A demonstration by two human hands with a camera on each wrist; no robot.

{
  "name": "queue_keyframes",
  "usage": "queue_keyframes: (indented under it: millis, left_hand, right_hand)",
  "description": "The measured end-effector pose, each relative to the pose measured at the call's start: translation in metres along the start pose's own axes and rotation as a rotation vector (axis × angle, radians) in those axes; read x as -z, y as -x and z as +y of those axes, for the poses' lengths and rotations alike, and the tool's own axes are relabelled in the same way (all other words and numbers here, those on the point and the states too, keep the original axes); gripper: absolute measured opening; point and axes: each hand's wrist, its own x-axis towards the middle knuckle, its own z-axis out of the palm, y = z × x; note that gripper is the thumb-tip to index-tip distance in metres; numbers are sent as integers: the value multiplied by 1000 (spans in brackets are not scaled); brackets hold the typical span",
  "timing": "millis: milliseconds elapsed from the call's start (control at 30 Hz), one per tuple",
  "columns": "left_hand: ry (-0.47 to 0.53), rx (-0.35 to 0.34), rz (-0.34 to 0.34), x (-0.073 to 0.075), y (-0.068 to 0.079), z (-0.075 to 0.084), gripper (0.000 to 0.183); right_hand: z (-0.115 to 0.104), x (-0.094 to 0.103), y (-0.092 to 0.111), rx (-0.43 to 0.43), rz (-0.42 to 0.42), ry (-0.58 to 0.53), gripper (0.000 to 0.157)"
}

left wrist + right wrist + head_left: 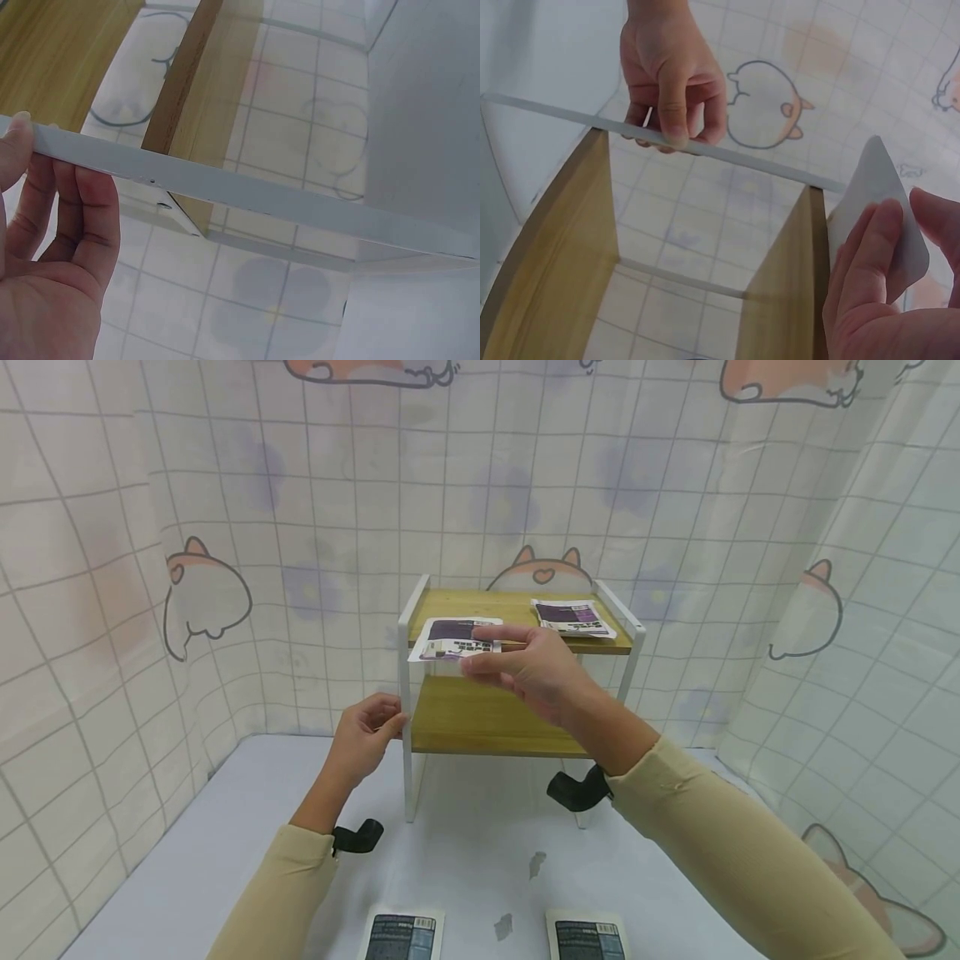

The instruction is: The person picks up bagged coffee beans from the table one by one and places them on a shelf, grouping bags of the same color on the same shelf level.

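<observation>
Right grip (pixel 538 671) pinches purple-white packet (pixel 446 637); second packet (pixel 573 618) at its 3 o'clock, on top shelf (pixel 472 602). Left grip (pixel 365 735) pinches white upright (pixel 408 777).

Table (pixel 480 860): white; rack (pixel 408 781) far, left pack (pixel 401 937) and right pack (pixel 588 939) near.
Top board (pixel 465 602): wood; third pack (pixel 573 618) lies right.
Lower board (pixel 480 727): wood.

Enclosed on three sides by creased, pale, grid-lined sheeting (pixel 345 468) | printed with orange-and-white cartoon animals (pixel 210 597) and blurry purple flowers (pixel 307 592) | spread below with a flat white surface (pixel 243 797), marked by small grey patches (pixel 537 864) | lit softly, evenly
</observation>
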Motion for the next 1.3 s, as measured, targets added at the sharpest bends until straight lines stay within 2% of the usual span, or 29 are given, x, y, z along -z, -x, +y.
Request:
queue_keyframes:
  millis: [1300]
  left_hand:
    - [2,0,-5,0,-1,-1,18]
  right_hand:
    - [-4,-2,-10,4,30,-8,45]
